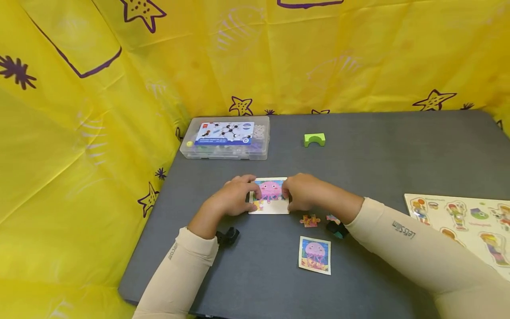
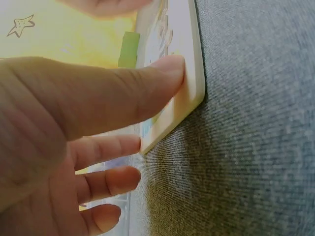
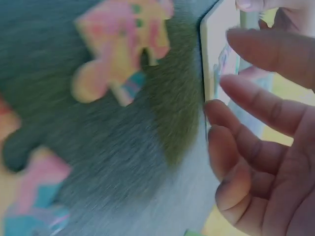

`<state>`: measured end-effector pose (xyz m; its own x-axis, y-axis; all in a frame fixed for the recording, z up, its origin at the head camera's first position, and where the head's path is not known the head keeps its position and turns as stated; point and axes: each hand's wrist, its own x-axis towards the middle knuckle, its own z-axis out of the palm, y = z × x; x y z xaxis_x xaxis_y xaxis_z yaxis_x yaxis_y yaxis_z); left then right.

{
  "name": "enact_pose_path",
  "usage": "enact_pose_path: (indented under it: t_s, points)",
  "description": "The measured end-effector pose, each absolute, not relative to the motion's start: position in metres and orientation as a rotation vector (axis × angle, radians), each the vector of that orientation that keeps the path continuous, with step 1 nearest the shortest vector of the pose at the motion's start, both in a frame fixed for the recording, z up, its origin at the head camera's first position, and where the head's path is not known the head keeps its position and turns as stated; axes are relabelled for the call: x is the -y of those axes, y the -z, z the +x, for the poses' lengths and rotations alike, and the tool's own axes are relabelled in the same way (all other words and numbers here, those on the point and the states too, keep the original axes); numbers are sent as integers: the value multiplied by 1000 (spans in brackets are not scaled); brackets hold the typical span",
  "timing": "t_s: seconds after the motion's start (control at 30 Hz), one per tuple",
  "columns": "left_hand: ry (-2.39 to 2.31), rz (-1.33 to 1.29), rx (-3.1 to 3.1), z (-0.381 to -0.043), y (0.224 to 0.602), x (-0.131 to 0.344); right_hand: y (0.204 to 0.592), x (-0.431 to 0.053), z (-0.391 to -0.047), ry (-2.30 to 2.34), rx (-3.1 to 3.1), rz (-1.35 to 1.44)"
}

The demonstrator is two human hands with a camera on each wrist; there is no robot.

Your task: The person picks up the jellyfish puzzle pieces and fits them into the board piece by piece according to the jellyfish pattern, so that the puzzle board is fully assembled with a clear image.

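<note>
A jigsaw puzzle board (image 1: 275,207) with a pale frame lies flat on the grey table. Its picture, a pink jellyfish (image 1: 271,189) on blue, fills the upper part; bare board shows at the lower right. My left hand (image 1: 235,195) grips the board's left side, its thumb (image 2: 162,73) on the frame and a finger at the edge. From the right, my right hand (image 1: 303,191) holds the opposite edge with bent fingers, thumb and index finger overlapping the board. Loose puzzle pieces (image 1: 310,220) lie beside the right wrist, close up and blurred in the right wrist view.
Nearer me lies a jellyfish picture card (image 1: 314,255). A clear plastic case (image 1: 227,153) with a molecule label stands at the back left, and a green arch block (image 1: 314,139) behind the board. At the right is a board with sports figures (image 1: 438,206).
</note>
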<state>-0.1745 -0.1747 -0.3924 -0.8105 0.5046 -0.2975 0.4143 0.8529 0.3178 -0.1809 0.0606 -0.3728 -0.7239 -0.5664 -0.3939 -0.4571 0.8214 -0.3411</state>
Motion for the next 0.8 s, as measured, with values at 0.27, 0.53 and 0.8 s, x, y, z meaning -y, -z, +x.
enact_pose_path:
  t_s: [0.27, 0.53, 0.8]
  points:
    - [-344, 666, -2669, -173, 392, 176, 377, -90, -151, 278, -2528, -744]
    - [-312, 739, -2738, -169, 395, 174, 388, -104, -135, 368, -2627, -840]
    - [-343, 845, -2713, -165, 397, 165, 390, -98, -138, 549, -2616, -794]
